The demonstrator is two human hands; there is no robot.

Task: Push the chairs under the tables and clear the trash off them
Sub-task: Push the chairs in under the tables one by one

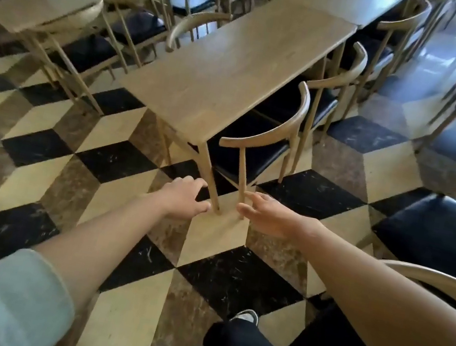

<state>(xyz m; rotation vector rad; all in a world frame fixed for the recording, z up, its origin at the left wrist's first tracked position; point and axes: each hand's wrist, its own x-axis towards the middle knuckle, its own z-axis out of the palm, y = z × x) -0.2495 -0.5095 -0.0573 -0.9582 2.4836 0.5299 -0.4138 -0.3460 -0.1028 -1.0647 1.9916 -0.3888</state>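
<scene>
Near the close end of the long pale wooden table (230, 81), both arms reach forward over the chequered floor (33, 199), probably to catch the nearest chair; left hand (182, 198) and right hand (269, 218) are empty, fingers loosely curled. Just beyond the right hand stands the curved-back wooden chair with a black seat (259, 144), at the table's right side, only partly tucked, not yet touched. No trash shows on the tabletop.

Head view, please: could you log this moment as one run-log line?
left hand: open, empty | right hand: open, empty | nearest chair: seat partly under table | trash: none seen on it
</scene>
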